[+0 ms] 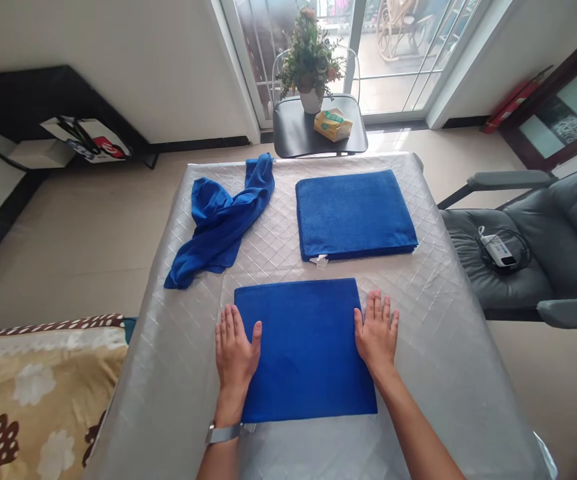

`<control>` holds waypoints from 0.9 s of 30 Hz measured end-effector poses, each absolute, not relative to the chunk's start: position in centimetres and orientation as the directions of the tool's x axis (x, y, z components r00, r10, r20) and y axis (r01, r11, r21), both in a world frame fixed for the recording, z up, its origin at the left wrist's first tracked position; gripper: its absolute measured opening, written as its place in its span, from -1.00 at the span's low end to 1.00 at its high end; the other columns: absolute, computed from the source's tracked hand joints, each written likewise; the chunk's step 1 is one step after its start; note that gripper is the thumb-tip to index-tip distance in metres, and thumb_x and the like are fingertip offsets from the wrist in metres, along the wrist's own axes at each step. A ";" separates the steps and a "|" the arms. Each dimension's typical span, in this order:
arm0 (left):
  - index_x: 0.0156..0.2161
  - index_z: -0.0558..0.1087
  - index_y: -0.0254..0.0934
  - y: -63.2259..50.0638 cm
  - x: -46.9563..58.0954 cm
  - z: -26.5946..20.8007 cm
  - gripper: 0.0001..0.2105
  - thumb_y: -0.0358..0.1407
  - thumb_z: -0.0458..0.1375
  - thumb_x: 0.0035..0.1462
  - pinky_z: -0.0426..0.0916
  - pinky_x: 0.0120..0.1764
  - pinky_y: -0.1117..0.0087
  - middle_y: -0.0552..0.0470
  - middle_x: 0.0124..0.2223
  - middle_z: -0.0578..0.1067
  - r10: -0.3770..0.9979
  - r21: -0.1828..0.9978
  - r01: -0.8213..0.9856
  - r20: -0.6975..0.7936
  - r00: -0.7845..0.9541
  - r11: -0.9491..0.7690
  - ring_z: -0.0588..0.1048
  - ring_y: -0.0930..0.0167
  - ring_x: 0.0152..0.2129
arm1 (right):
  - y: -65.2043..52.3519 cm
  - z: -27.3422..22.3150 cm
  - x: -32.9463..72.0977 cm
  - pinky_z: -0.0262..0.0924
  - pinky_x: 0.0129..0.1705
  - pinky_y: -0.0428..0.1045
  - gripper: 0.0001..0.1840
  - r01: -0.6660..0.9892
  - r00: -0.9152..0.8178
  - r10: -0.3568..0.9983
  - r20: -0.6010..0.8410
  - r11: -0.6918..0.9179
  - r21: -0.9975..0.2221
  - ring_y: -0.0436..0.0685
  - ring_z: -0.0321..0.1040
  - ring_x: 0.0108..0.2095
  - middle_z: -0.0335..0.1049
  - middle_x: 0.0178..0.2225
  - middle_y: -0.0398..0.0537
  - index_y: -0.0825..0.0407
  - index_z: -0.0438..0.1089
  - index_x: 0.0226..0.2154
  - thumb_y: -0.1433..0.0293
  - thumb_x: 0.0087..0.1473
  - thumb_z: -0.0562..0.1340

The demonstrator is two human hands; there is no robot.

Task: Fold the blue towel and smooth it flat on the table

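Note:
A blue towel (308, 353), folded into a flat rectangle, lies right in front of me on the silver quilted table cover (448, 387). At its left edge my left hand (237, 350) rests flat, thumb over the cloth and fingers stretched forward. My right hand (377, 333) lies flat along the right edge, fingers slightly spread, its thumb touching the cloth. Beyond it, to the right, sits a neat stack of folded blue towels (355, 213) with a white tag at its near edge. A crumpled blue towel (223, 223) lies loosely at the far left.
Past the table's far edge, a black chair (288, 137) holds a potted plant (311, 67) and a yellow tissue pack (333, 125). A grey armchair (483, 253) with a white power strip (497, 251) stands to the right. Patterned bedding (43, 400) lies at lower left.

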State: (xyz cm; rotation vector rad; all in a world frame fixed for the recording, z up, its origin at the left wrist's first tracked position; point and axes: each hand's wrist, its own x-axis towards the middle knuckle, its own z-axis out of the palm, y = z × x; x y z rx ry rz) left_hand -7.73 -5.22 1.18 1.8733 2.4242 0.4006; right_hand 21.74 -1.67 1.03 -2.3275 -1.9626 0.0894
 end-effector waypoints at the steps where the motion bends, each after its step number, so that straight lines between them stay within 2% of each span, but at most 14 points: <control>1: 0.42 -0.32 -0.33 -5.3 -6.6 1.6 -0.30 -0.01 -0.19 0.37 -0.02 0.32 -0.05 -0.25 0.44 -0.06 0.958 0.255 0.941 0.125 -0.260 0.222 -0.04 0.15 0.37 | -1.8 0.8 21.7 -0.31 0.36 0.32 -0.32 0.978 0.180 0.984 0.011 -0.178 -0.107 0.30 -0.32 0.41 -0.18 0.42 0.06 0.09 -0.28 0.41 0.15 0.36 -0.21; 3: 0.42 -0.36 -0.29 -5.2 -3.3 2.6 -0.34 -0.07 -0.20 0.38 -0.01 0.33 -0.04 -0.19 0.45 -0.10 0.977 0.297 0.944 0.109 -0.184 0.144 -0.09 0.19 0.38 | -1.9 0.3 21.6 -0.32 0.36 0.32 -0.31 0.977 0.192 0.981 0.009 -0.190 -0.097 0.29 -0.34 0.41 -0.20 0.42 0.04 0.07 -0.27 0.41 0.13 0.36 -0.19; 6: 0.42 -0.37 -0.28 -4.7 3.6 3.6 -0.32 -0.08 -0.17 0.38 -0.02 0.35 0.01 -0.13 0.45 -0.10 0.997 0.357 0.932 0.055 0.048 -0.064 -0.10 0.23 0.38 | -1.9 0.1 21.8 -0.34 0.37 0.32 -0.29 0.980 0.183 0.983 0.017 -0.181 -0.085 0.28 -0.37 0.42 -0.23 0.43 0.03 0.07 -0.32 0.41 0.12 0.35 -0.18; 9: 0.43 -0.30 -0.31 -3.9 9.9 3.5 -0.28 -0.03 -0.13 0.35 -0.01 0.36 0.08 -0.09 0.44 -0.08 0.967 0.428 0.871 0.036 0.251 -0.242 -0.09 0.25 0.38 | -2.2 -0.1 22.2 -0.32 0.37 0.32 -0.29 0.985 0.162 0.987 0.021 -0.160 -0.070 0.29 -0.40 0.42 -0.25 0.43 0.05 0.08 -0.39 0.41 0.16 0.35 -0.17; 11: 0.43 -0.24 -0.30 -3.5 12.4 3.0 -0.31 -0.02 -0.14 0.35 -0.01 0.36 0.11 -0.06 0.44 -0.05 0.952 0.456 0.842 0.047 0.301 -0.289 -0.06 0.27 0.37 | -2.4 -0.2 22.4 -0.32 0.37 0.33 -0.31 0.988 0.145 0.989 0.025 -0.144 -0.060 0.29 -0.42 0.42 -0.26 0.43 0.05 0.08 -0.44 0.40 0.23 0.36 -0.18; 13: 0.42 -0.18 -0.31 -3.4 13.2 2.3 -0.32 -0.01 -0.15 0.35 -0.02 0.36 0.12 -0.05 0.43 -0.04 0.955 0.457 0.844 0.048 0.293 -0.282 -0.06 0.28 0.37 | -2.6 -0.3 22.4 -0.33 0.36 0.34 -0.31 0.989 0.141 0.990 0.033 -0.139 -0.056 0.29 -0.44 0.42 -0.27 0.43 0.06 0.08 -0.47 0.40 0.25 0.35 -0.19; 17: 0.41 -0.11 -0.35 -4.0 11.4 1.4 -0.30 0.03 -0.14 0.34 -0.04 0.37 0.12 -0.07 0.43 -0.03 0.966 0.400 0.882 0.032 0.256 -0.247 -0.08 0.29 0.38 | -2.4 -0.1 22.1 -0.35 0.37 0.35 -0.27 0.985 0.162 0.985 0.052 -0.158 -0.068 0.31 -0.41 0.42 -0.25 0.43 0.07 0.09 -0.46 0.40 0.15 0.35 -0.17; 22: 0.41 -0.18 -0.33 -5.2 6.8 1.3 -0.28 0.06 -0.14 0.33 -0.01 0.35 0.06 -0.10 0.43 -0.01 0.982 0.302 0.936 0.014 0.189 -0.184 -0.02 0.26 0.37 | -2.2 0.7 21.5 -0.37 0.37 0.35 -0.28 0.974 0.209 0.977 0.041 -0.204 -0.097 0.29 -0.38 0.42 -0.18 0.42 0.05 0.09 -0.41 0.40 0.10 0.35 -0.20; 27: 0.41 -0.26 -0.33 -7.2 -0.3 0.8 -0.29 0.02 -0.15 0.36 -0.03 0.33 -0.01 -0.18 0.43 -0.01 0.999 0.193 0.981 0.031 -0.024 0.018 -0.02 0.20 0.37 | -2.1 0.9 21.4 -0.38 0.38 0.32 -0.28 0.969 0.232 0.972 0.019 -0.230 -0.092 0.28 -0.36 0.41 -0.18 0.42 0.02 0.10 -0.32 0.40 0.08 0.35 -0.21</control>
